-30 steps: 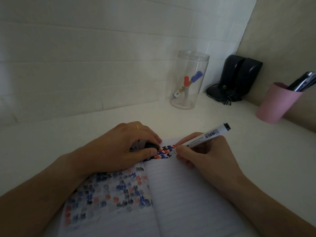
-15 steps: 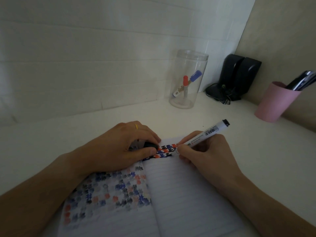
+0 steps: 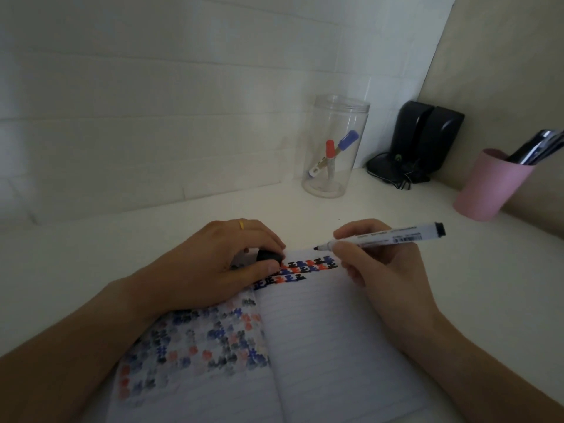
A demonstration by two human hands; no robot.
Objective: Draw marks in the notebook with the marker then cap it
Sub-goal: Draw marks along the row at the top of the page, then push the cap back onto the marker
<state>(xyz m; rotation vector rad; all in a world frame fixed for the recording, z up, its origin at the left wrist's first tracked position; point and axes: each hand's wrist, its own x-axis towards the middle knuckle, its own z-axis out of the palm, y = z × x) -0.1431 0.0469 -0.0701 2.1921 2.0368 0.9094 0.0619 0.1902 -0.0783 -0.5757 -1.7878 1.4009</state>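
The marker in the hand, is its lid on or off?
Off. The white marker in the right hand shows its bare black tip, and the left hand holds the black cap.

An open notebook [image 3: 320, 346] lies on a white desk [image 3: 457, 285]. The left hand [image 3: 213, 270] rests on its upper left page, gripping a black cap [image 3: 269, 256]. The right hand [image 3: 381, 264] holds a white marker [image 3: 381, 238] nearly level, its black tip bare, just above the top rows of black, red and blue marks [image 3: 302, 268] (the left page shows fainter ones).
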